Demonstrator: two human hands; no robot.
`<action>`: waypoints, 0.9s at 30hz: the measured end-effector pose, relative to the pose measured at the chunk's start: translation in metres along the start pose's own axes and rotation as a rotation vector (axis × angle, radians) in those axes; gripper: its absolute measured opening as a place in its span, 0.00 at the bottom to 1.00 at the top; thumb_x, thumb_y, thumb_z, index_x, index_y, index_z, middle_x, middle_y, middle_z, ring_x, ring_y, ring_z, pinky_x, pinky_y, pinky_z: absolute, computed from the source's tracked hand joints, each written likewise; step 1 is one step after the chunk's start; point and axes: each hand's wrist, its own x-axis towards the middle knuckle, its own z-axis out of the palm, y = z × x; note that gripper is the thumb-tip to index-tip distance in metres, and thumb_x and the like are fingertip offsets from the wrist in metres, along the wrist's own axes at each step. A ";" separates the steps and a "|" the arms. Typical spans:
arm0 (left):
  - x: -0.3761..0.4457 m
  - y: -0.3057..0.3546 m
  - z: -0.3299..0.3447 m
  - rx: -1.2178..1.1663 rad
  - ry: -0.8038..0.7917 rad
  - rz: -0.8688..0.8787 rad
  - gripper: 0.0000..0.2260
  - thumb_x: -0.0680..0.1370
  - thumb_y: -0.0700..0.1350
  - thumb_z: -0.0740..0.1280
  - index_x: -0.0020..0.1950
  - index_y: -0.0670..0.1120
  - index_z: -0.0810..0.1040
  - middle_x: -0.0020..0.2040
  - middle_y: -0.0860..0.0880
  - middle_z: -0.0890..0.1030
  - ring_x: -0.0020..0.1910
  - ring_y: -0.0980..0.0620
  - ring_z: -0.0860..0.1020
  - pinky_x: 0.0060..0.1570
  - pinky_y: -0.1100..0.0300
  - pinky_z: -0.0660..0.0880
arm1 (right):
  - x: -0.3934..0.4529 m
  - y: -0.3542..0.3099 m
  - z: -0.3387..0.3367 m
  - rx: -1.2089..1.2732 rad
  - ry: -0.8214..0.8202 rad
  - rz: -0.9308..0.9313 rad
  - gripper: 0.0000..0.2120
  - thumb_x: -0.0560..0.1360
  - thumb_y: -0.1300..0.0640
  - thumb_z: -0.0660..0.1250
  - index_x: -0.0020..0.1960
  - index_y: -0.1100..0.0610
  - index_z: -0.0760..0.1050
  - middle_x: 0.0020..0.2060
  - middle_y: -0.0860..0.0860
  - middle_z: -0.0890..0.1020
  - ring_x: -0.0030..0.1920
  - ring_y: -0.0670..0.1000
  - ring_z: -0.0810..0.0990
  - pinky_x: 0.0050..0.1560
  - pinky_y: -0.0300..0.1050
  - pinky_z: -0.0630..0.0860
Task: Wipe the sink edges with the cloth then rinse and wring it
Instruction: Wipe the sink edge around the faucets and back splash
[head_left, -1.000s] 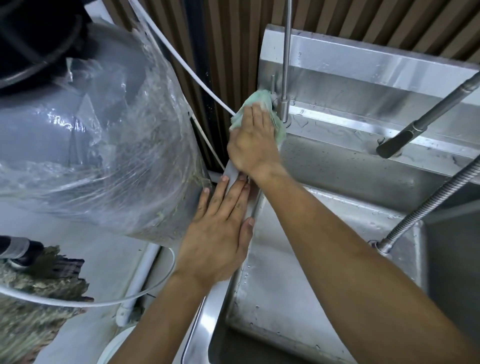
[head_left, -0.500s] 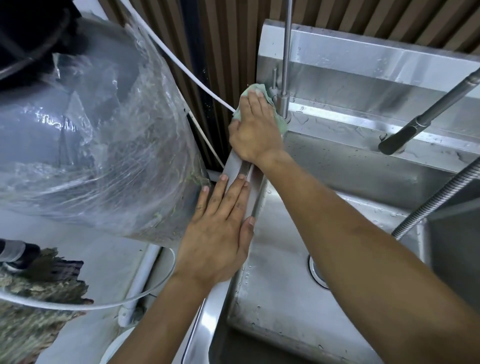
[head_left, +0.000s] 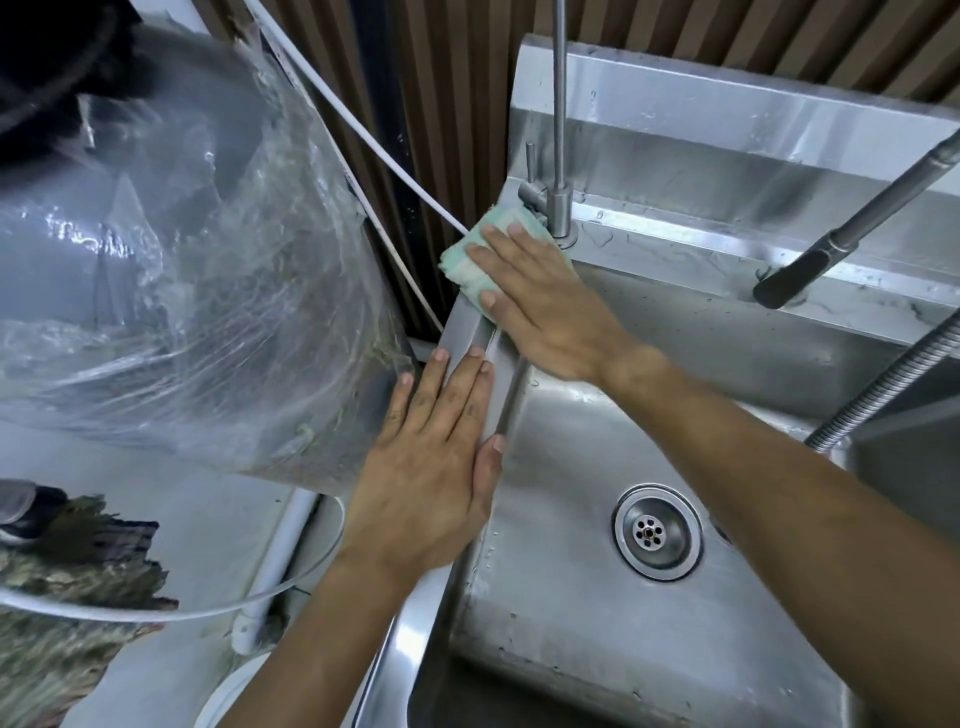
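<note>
A pale green and white cloth (head_left: 470, 260) lies folded on the far left corner of the steel sink's rim (head_left: 470, 332), beside the base of a thin tap. My right hand (head_left: 545, 301) lies flat on the cloth, fingers spread, pressing it onto the rim. My left hand (head_left: 434, 457) rests flat on the left rim nearer me, palm down, holding nothing. The sink basin with its round drain (head_left: 657, 530) is wet and holds nothing else.
A thin steel tap (head_left: 560, 156) rises just right of the cloth. A dark pull-out spray head (head_left: 789, 280) and a ribbed hose (head_left: 883, 384) hang at right. A large plastic-wrapped grey drum (head_left: 182, 291) crowds the sink's left side, with white tubing (head_left: 363, 130) behind.
My right hand has slid the cloth a little back toward me along the left rim and turned flatter. The view has dropped, bringing the drain into sight. My left hand has stayed put.
</note>
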 end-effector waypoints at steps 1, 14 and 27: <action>0.000 0.000 0.000 -0.002 0.003 0.004 0.27 0.85 0.52 0.51 0.83 0.43 0.57 0.84 0.48 0.54 0.83 0.46 0.50 0.80 0.42 0.53 | -0.011 -0.001 0.003 -0.012 -0.002 -0.033 0.26 0.87 0.44 0.46 0.84 0.48 0.50 0.84 0.48 0.48 0.83 0.49 0.41 0.82 0.50 0.38; 0.001 0.000 -0.002 0.032 -0.017 0.009 0.27 0.86 0.53 0.49 0.83 0.43 0.58 0.84 0.47 0.55 0.83 0.47 0.49 0.80 0.41 0.55 | 0.004 -0.008 0.011 0.131 0.162 0.111 0.24 0.88 0.48 0.48 0.83 0.51 0.57 0.83 0.49 0.56 0.83 0.49 0.48 0.83 0.52 0.45; 0.003 0.001 -0.003 0.016 -0.030 0.014 0.28 0.86 0.56 0.47 0.83 0.44 0.58 0.84 0.49 0.56 0.83 0.48 0.50 0.79 0.43 0.53 | 0.006 -0.004 0.004 0.429 0.465 0.184 0.16 0.85 0.56 0.56 0.69 0.55 0.77 0.61 0.49 0.82 0.63 0.46 0.77 0.66 0.48 0.74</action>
